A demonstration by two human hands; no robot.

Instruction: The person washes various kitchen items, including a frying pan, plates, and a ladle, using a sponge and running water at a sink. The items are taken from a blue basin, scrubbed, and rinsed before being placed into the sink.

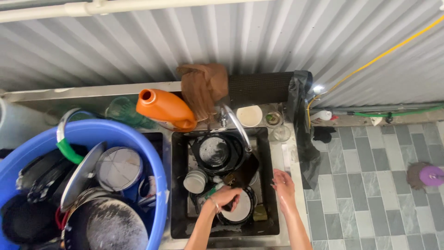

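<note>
Left hand (225,198) grips a white plate (240,208) at the front of the sink (270,185); right hand (283,185) hangs open, empty, over the sink's right rim. Wet one-handed grip could slip, dropping the plate onto the black pan (216,152) behind it.

Under my left hand (225,198) I see a round black-rimmed dish (239,208) with a pale, soapy inside, lying almost flat at the near end of the dark sink (178,185). My fingers curl over its left edge, touching it. Just beside my knuckles a green-handled utensil (213,190) slants up and away from me. My right hand (284,185) hangs wet and loosely spread, just right of the dish, holding nothing, over the sink's right rim.
</note>
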